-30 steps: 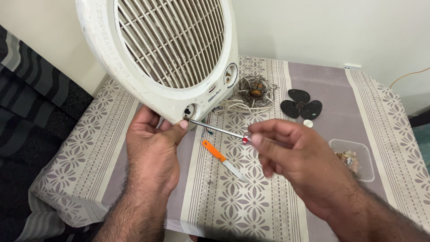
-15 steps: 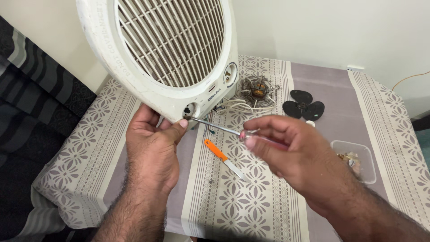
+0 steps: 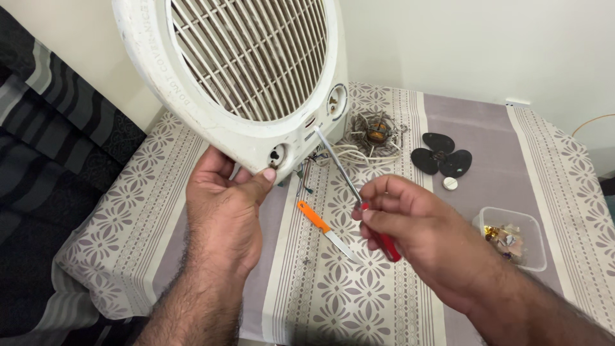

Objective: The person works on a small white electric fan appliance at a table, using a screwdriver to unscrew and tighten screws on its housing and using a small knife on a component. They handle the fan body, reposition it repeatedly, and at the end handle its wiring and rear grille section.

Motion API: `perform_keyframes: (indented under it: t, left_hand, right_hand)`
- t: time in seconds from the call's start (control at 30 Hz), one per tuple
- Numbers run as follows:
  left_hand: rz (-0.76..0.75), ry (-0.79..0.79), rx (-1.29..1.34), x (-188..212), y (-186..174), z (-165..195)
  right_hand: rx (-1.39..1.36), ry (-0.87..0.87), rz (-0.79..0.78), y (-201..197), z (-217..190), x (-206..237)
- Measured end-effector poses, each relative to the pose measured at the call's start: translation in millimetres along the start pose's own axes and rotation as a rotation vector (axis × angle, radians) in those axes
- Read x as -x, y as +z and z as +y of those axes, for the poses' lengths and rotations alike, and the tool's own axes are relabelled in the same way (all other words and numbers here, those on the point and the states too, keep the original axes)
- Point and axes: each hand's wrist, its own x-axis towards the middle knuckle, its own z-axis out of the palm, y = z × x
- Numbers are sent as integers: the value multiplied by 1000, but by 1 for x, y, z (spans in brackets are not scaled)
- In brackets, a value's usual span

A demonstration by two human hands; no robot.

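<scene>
Now, left to right. Dark striped fabric (image 3: 57, 147) off the table's left edge, not involved. Our left hand (image 3: 224, 211) is closed on the lower rim of the white fan housing (image 3: 192, 96), thumb pressed just beside a small round hole (image 3: 277, 154) in the rim. Housing is tilted up off the table (image 3: 160, 192), grille facing us; its weight seems to hang mostly on that one grip. Risk: if the thumb slips, the shell could drop onto the wires (image 3: 307, 170) trailing out beneath it, and pull or pinch them.

Mid-frame: an orange-handled knife (image 3: 323, 230) lies on the cloth betw. both hands, blade pointing toward our right wrist. Risk: a forearm coming down there could catch the edge.

Our right hand (image 3: 416, 237) is pinched shut on a red-handled screwdriver (image 3: 359, 192), shaft angled up-left, tip at the housing's lower edge near a second round opening (image 3: 336, 101). Can't tell if the tip is seated in anything. Risk: w/ a loose fingertip grip the tip may skid and gouge plastic, or jab the wires.

Further right: copper-wound motor part (image 3: 375, 131), black fan blade (image 3: 442, 157), small white cap (image 3: 450, 183), clear tub (image 3: 512, 237) of bits. Cap sits loose; a knock to the table could roll it off.
</scene>
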Motion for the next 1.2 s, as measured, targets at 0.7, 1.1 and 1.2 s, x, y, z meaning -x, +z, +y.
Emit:
perform_keyframes:
  t: [0.7,1.1,1.2]
  left_hand:
    - [-161,23,-18,3,28,-13]
    - [-147,1,-36,5,23,-3]
    - [-133,-15,-33,4,24,-4]
  right_hand:
    - [377,-408,175,52,-45,-42]
    - [624,-406,247,59,-49,-30]
    - [567,-453,225,56,-44,-30]
